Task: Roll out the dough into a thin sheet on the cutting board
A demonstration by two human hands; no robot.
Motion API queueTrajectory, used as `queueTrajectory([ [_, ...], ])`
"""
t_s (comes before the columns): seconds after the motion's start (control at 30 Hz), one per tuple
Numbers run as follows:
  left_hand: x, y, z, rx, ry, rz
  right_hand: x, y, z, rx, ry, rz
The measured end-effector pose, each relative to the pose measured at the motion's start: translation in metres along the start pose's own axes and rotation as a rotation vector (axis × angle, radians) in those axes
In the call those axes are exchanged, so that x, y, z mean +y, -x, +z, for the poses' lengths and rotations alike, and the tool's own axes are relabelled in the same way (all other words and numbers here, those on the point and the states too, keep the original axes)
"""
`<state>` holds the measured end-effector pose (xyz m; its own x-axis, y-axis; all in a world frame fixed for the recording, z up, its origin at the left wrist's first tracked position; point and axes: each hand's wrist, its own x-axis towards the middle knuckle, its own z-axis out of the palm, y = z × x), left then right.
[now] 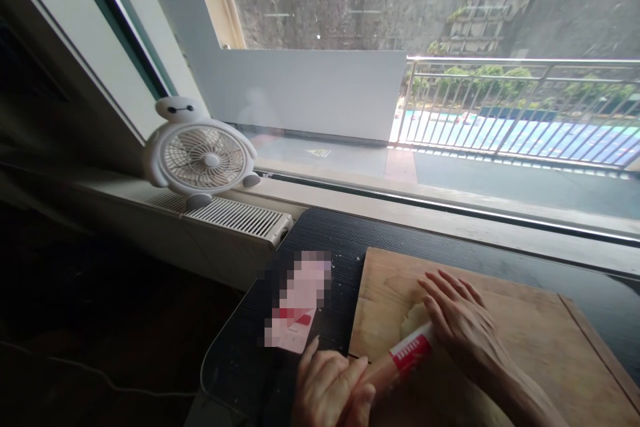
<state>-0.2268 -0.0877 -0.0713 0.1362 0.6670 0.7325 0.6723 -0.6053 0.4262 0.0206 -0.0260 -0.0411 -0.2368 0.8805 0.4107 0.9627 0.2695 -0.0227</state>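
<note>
While left hand (331,383), fingers curled, grips cylindrical rolling pin (397,356) at 8-o'clock end, right hand (463,321) covers 2-o'clock end, fingers extended.

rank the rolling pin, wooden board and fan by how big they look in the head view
1. Wooden board
2. Fan
3. Rolling pin, judged by what shows; the left hand and right hand partly cover it

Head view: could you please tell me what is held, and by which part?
A rolling pin: left hand gripping its near end, right hand laid over its far end.
</note>
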Motion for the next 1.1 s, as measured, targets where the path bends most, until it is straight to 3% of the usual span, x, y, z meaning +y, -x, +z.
queueTrajectory([
  [0.13,0.005,0.0,-0.005,-0.028,-0.032,-0.028,-0.005,-0.026,0.003,-0.062,-0.059,-0.014],
  [0.23,0.01,0.0,-0.013,-0.068,-0.077,0.022,-0.004,-0.019,0.001,-0.054,-0.064,-0.002],
  [0.33,0.009,-0.01,-0.03,-0.188,-0.107,0.069,-0.002,-0.001,-0.004,-0.057,-0.042,0.017],
  [0.43,-0.012,-0.037,-0.055,-0.318,-0.203,0.038,-0.001,0.011,-0.008,-0.049,-0.027,0.017],
  [0.57,-0.07,-0.082,-0.075,-0.237,-0.45,-0.022,0.0,0.011,-0.008,-0.04,-0.032,0.017],
  [0.67,-0.11,-0.105,-0.071,-0.323,-0.571,-0.022,0.003,0.009,-0.004,-0.042,-0.032,0.013],
  [0.77,-0.132,-0.114,-0.057,-0.42,-0.609,-0.04,0.005,0.009,-0.001,-0.043,-0.029,0.004],
  [0.93,-0.136,-0.119,-0.042,-0.504,-0.589,-0.026,0.002,0.009,-0.002,-0.061,-0.025,0.019],
  [1.1,-0.124,-0.112,-0.054,-0.51,-0.578,-0.015,0.002,0.009,-0.003,-0.068,-0.019,0.028],
])
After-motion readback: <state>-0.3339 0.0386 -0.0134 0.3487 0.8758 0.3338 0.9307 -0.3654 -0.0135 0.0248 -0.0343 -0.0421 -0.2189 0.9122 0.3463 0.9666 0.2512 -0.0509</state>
